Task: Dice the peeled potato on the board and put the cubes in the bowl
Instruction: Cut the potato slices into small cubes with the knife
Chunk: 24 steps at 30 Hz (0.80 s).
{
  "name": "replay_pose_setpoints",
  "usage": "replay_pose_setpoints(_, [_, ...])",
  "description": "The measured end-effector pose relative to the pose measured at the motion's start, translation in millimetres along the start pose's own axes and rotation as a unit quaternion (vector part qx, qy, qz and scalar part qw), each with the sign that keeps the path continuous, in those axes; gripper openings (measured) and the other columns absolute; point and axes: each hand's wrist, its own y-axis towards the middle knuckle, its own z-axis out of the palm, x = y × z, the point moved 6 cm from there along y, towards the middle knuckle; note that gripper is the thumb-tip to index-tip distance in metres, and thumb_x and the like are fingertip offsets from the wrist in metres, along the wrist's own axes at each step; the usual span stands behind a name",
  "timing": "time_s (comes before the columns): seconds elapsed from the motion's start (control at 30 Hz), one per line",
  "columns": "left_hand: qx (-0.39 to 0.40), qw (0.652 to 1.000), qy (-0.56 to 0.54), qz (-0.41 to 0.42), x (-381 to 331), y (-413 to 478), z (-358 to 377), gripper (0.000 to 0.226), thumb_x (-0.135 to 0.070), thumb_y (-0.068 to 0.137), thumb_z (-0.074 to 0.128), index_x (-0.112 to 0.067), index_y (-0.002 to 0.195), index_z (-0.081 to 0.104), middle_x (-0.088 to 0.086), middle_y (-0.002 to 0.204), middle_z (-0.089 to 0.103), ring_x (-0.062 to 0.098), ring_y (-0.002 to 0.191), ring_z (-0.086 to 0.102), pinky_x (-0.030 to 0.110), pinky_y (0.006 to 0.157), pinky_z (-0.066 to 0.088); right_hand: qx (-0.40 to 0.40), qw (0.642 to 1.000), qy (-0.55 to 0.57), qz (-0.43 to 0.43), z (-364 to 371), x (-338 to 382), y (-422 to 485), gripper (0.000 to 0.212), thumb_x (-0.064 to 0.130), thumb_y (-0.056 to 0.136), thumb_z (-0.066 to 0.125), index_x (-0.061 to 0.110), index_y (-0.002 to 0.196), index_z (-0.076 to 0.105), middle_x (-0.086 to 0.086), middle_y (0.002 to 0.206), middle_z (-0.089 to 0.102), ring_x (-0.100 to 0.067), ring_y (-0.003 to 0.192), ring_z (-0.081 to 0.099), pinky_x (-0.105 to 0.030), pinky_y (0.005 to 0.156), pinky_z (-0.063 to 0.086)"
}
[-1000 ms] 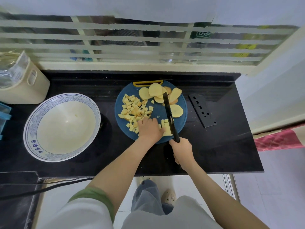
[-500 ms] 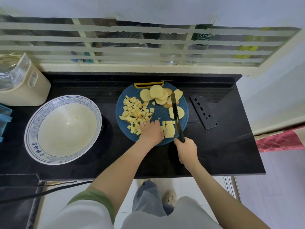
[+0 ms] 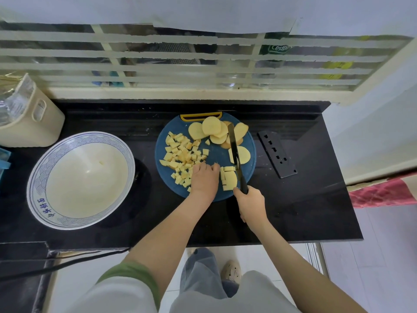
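Black countertop (image 3: 293, 211): blue cutting board (image 3: 216, 154) centre, bowl (image 3: 45, 168) left. Potato cubes (image 3: 180, 154) on board's left half, slices (image 3: 212, 126) at far edge. Left hand (image 3: 204, 179), fingers curled, holding nothing, beside part-cut slice (image 3: 229, 179). Right hand (image 3: 252, 204) grips knife (image 3: 234, 150).

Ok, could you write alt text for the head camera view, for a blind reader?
A person's right hand holds a black knife at a partly cut potato slice on a round blue board, the left hand resting beside it. The cubes are piled on the board's left, whole slices at its far edge; a white bowl stands left on the black counter.
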Motion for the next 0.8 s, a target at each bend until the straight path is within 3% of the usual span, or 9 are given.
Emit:
replay_pose_setpoints(0.1, [-0.005, 1.000, -0.017, 0.016, 3, 1, 2, 0.064, -0.027, 0.089, 0.061, -0.015, 0.141, 0.025, 0.009, 0.125, 0.052, 0.026, 0.117, 0.044, 0.035, 0.090, 0.032, 0.006, 1.000, -0.001, -0.002, 3, 0, 0, 0.023, 0.023, 0.096, 0.055, 0.015, 0.074, 0.053, -0.003, 0.066, 0.050, -0.014, 0.058, 0.048, -0.034, 0.063, 0.047])
replay_pose_setpoints(0.23, [-0.032, 0.998, -0.044, 0.014, 9, 2, 0, 0.043, -0.014, 0.095, 0.047, -0.014, 0.135, 0.031, 0.008, 0.123, 0.053, 0.026, 0.117, 0.043, 0.035, 0.087, 0.032, 0.016, 1.000, -0.008, -0.005, 9, 1, 0, 0.022, 0.024, 0.095, 0.055, 0.015, 0.076, 0.054, -0.003, 0.066, 0.051, -0.017, 0.059, 0.049, -0.036, 0.063, 0.046])
replay_pose_setpoints(0.37, [-0.036, 0.997, -0.066, 0.007, 14, -1, 1, 0.025, -0.016, 0.099, 0.041, -0.010, 0.123, 0.038, 0.007, 0.120, 0.053, 0.024, 0.114, 0.045, 0.034, 0.086, 0.032, 0.017, 1.000, -0.009, -0.017, 14, 7, 1, 0.026, 0.025, 0.095, 0.056, 0.015, 0.072, 0.051, -0.002, 0.064, 0.049, -0.016, 0.057, 0.047, -0.035, 0.061, 0.044])
replay_pose_setpoints(0.8, [-0.067, 0.983, -0.170, -0.007, 40, 1, -1, 0.025, -0.022, 0.102, 0.034, -0.017, 0.124, 0.046, 0.004, 0.118, 0.054, 0.023, 0.111, 0.042, 0.035, 0.084, 0.027, 0.019, 0.999, -0.014, -0.032, 27, 24, 4, 0.026, 0.026, 0.094, 0.056, 0.014, 0.072, 0.050, -0.004, 0.066, 0.048, -0.019, 0.060, 0.047, -0.035, 0.060, 0.042])
